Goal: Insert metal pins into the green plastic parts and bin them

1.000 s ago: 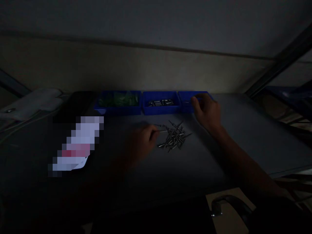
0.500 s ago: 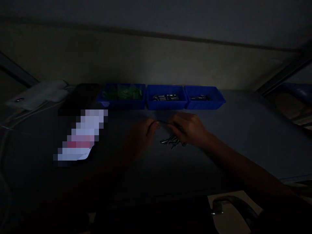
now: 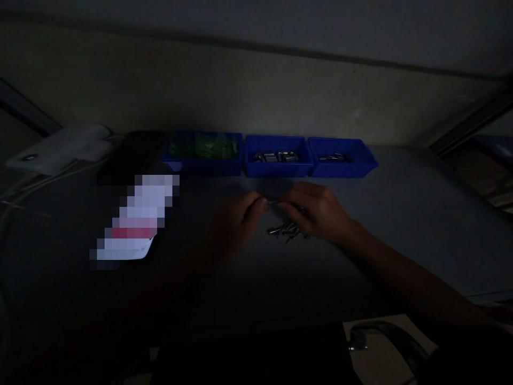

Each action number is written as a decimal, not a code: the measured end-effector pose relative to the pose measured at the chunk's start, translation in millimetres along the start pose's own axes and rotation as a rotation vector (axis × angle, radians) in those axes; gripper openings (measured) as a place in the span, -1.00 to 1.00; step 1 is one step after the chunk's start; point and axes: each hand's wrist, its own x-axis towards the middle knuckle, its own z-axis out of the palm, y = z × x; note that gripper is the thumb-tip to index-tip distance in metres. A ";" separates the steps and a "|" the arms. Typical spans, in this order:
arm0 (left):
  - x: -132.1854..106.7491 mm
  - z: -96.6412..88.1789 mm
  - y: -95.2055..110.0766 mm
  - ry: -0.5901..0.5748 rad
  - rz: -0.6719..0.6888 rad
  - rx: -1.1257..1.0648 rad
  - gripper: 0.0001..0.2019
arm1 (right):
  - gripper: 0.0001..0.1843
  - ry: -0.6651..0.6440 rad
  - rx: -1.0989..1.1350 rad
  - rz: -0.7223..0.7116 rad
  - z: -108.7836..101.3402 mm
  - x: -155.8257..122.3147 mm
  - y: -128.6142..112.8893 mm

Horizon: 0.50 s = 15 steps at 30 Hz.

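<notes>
**Pinched from both sides near mid-frame**

Just right of the frame's centre, a thin, silvery metal piece (image 3: 272, 202) spans the narrow gap between the bare left hand (image 3: 242, 216) and the bare right hand (image 3: 315, 208). Each hand appears to pinch one end between thumb and fingers, probably to keep it steady. The piece looks slender and faintly shiny; fingers and darkness hide its ends. Below, partly covered by the right hand, slim silvery metal parts (image 3: 285, 230) lie heaped on the dark grey tabletop (image 3: 272, 283), likely for easy reach. Across the upper middle, three blue rectangular plastic bins (image 3: 280, 170) stand side by side, presumably to separate their contents: green plastic wrapping (image 3: 208, 145), short shiny metal cylinders (image 3: 274, 158), thin metal pins (image 3: 334, 158).
</notes>
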 end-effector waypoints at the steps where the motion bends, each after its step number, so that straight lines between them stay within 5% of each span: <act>1: -0.6 -0.3 -0.3 -0.058 0.025 0.024 -0.71 | -0.69 -0.007 -0.005 0.001 -2.1 0.3 0.9; 5: -4.1 -3.1 -2.1 -0.247 0.154 0.117 -0.84 | -0.62 0.124 -0.148 0.211 -20.2 -0.8 17.9; 8: -5.7 -3.5 -6.1 -0.253 0.201 0.145 -0.91 | -0.57 0.413 -0.373 0.525 -37.4 -4.8 39.5; 10: -5.8 -2.3 -9.1 -0.235 0.218 0.147 -0.92 | -0.55 0.494 -0.472 0.653 -44.9 -6.8 49.0; 15: -2.6 -0.6 -11.1 -0.160 0.174 0.103 -0.88 | -0.59 0.337 -0.369 0.604 -35.2 -3.4 32.0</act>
